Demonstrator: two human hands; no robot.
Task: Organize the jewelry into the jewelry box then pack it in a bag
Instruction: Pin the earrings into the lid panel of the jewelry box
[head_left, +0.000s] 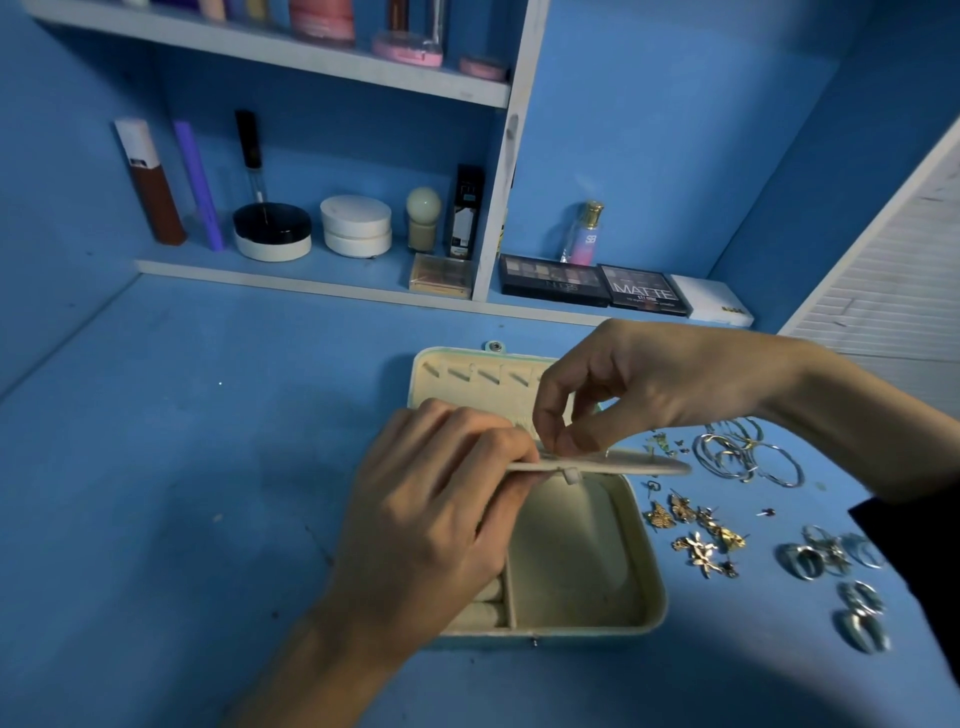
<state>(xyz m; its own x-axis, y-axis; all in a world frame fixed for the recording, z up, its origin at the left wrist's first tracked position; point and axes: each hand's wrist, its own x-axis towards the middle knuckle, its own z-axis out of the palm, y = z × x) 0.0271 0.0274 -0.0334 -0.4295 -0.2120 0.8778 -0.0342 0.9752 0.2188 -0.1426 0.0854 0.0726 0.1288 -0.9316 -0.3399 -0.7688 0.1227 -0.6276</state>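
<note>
Barely begun: the left hand (436, 509) grips the flap (639, 466) of the jewelry box (649, 582), and the right hand (639, 384) pinches it from above. Earrings (696, 535), hoops (748, 457) and rings (831, 561) lie unpacked on the surface (182, 441).

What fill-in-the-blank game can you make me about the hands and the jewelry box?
The left hand grips a flat cream panel over the open cream jewelry box on the ____ table.
The gold flower-shaped earrings lie to the box's ____.
The big round hoop earrings near the right hand are ____ in colour.
Missing words: blue, right, silver.
</note>
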